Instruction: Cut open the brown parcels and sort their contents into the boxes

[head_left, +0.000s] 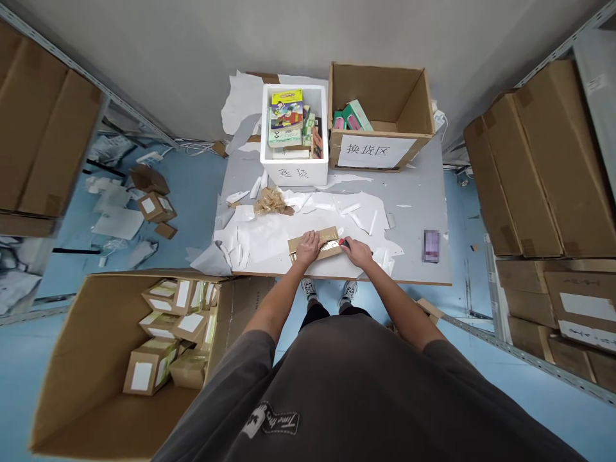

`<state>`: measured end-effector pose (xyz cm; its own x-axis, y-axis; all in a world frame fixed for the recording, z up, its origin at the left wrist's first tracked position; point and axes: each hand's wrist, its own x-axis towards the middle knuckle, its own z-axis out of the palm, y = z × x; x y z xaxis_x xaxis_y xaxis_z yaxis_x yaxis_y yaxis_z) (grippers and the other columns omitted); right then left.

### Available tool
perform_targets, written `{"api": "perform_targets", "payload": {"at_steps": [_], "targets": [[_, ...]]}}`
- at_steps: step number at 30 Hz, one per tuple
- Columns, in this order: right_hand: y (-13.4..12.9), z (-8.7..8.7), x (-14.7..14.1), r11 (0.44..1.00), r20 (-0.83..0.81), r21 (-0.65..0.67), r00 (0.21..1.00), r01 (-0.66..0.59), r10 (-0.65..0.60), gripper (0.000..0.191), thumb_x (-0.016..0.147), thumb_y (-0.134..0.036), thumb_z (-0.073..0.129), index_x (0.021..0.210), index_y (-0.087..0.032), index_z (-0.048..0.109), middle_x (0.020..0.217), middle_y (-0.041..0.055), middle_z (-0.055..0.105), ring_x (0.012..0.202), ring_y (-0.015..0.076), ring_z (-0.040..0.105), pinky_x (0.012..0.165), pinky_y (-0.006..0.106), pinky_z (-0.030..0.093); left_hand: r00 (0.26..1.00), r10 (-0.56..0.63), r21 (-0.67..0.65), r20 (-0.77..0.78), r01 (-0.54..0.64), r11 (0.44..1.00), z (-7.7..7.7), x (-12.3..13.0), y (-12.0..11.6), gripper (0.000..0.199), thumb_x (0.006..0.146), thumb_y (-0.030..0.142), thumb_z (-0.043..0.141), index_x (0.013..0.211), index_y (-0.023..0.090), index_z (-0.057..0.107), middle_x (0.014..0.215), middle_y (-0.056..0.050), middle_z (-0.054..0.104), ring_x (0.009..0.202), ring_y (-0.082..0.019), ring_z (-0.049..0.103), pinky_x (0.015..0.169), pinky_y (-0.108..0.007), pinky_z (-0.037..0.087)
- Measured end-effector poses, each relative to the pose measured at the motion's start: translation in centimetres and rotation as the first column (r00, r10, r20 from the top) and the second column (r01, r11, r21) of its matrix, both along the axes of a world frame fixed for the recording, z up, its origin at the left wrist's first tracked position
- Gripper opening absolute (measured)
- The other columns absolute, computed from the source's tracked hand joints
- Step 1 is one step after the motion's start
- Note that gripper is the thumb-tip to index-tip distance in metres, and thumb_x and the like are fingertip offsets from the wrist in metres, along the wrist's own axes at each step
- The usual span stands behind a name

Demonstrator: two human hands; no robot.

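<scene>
A small taped cardboard box (297,246) lies near the table's front edge, with shiny tape along its side. My left hand (308,248) grips it from above, fingers closed over its top. In my right hand (357,252), closed around it, is a red and black box cutter (343,242), its front end at the right part of the box. The blade itself is too small to make out. Torn white paper (269,231) is spread under and around the box, and crumpled brown paper (270,201) lies just behind it.
At the table's back stand a white foam box (294,172) of packages and an open carton (407,146). A phone-like blurred item (431,246) lies at right. Low left, a large carton (72,385) holds several small boxes. Loaded shelves flank both sides.
</scene>
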<state>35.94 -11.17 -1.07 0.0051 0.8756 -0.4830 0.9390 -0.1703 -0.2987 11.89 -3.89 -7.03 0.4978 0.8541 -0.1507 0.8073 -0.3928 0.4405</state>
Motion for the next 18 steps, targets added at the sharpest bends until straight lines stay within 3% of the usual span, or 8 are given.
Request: {"api": "perform_targets", "payload": {"at_steps": [3, 8, 15, 18], "targets": [[0.2, 0.0, 0.5, 0.999, 0.057, 0.012, 0.998, 0.03, -0.031, 0.044, 0.116, -0.054, 0.042, 0.145, -0.026, 0.06, 0.127, 0.0145, 0.075, 0.113, 0.0311, 0.071, 0.093, 0.036, 0.047, 1.0, -0.009, -0.002, 0.01, 0.009, 1.0, 0.2, 0.1, -0.1, 0.063, 0.113, 0.052, 0.042, 0.159, 0.01, 0.055, 0.16, -0.027, 0.059, 0.156, -0.038, 0.05, 0.133, -0.062, 0.036], [-1.8, -0.8, -0.5, 0.983, 0.057, 0.036, 0.982, 0.178, -0.179, 0.048, 0.118, -0.054, 0.032, 0.15, -0.025, 0.055, 0.13, 0.0137, 0.074, 0.114, 0.0296, 0.07, 0.092, 0.035, 0.046, 1.0, -0.015, 0.0, 0.027, 0.015, 1.0, 0.0, 0.3, -0.3, 0.062, 0.113, 0.051, 0.044, 0.159, 0.012, 0.055, 0.16, -0.025, 0.06, 0.156, -0.037, 0.051, 0.133, -0.062, 0.036], [-2.7, -1.1, -2.5, 0.97, 0.083, 0.041, 0.967, 0.238, -0.24, 0.048, 0.119, -0.053, 0.034, 0.152, -0.025, 0.054, 0.13, 0.0138, 0.073, 0.114, 0.0274, 0.069, 0.092, 0.032, 0.043, 0.992, -0.008, 0.079, 0.124, -0.001, 0.997, -1.9, 0.4, -0.6, 0.059, 0.112, 0.052, 0.05, 0.151, 0.01, 0.063, 0.154, -0.027, 0.064, 0.151, -0.039, 0.057, 0.131, -0.062, 0.04], [-2.9, -0.8, -1.0, 0.952, 0.093, 0.036, 0.948, 0.303, -0.305, 0.047, 0.119, -0.051, 0.034, 0.152, -0.025, 0.056, 0.126, 0.013, 0.075, 0.109, 0.0266, 0.069, 0.087, 0.031, 0.043, 0.98, -0.001, 0.147, 0.197, -0.028, 0.989, -2.7, 0.4, -0.6, 0.056, 0.111, 0.053, 0.054, 0.144, 0.01, 0.068, 0.146, -0.028, 0.069, 0.145, -0.04, 0.063, 0.126, -0.063, 0.046]]}}
